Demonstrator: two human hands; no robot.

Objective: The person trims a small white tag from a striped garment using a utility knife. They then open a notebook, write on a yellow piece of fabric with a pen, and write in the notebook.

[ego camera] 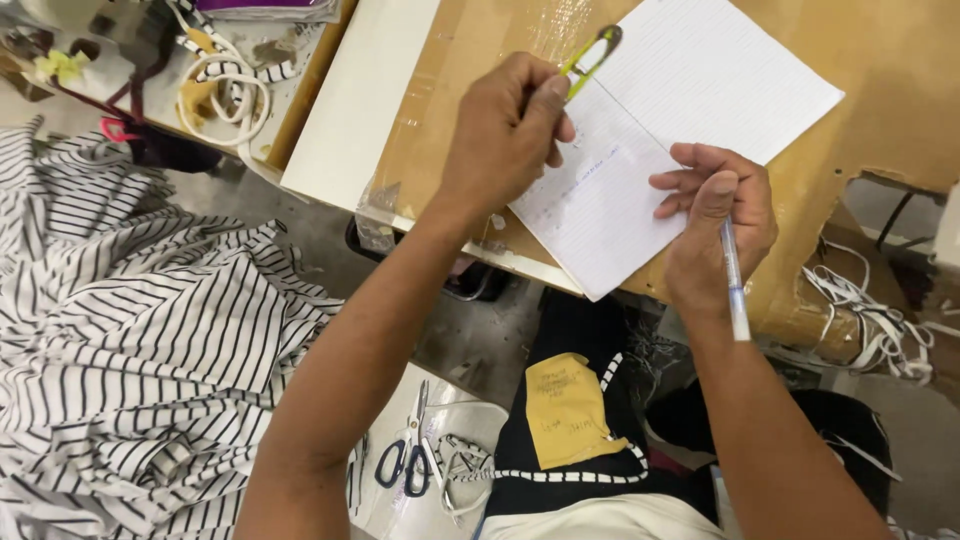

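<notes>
Pinching a yellow-green thread snip (590,55) in curled fingers, the left hand (505,135) rests on the lined notebook (690,110) near the desk's (880,70) front edge, apparently steadying the page. The right hand (715,215) grips a pen (735,285) with its tip hidden behind the thumb, fingertips pressing the paper. Faint handwriting on the page is unreadable; black-handled scissors (408,462) lie below beside striped fabric (130,330).

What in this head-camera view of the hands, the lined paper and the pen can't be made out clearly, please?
Head view only:
- Handwriting on the lined paper: too small to make out.
- Yellow-green thread snips: lower part hidden inside the left hand.
- Pen tip: covered by the right hand.
- Scissors: blades blurred against clear plastic.
- Striped fabric: cut off by the left edge.
</notes>
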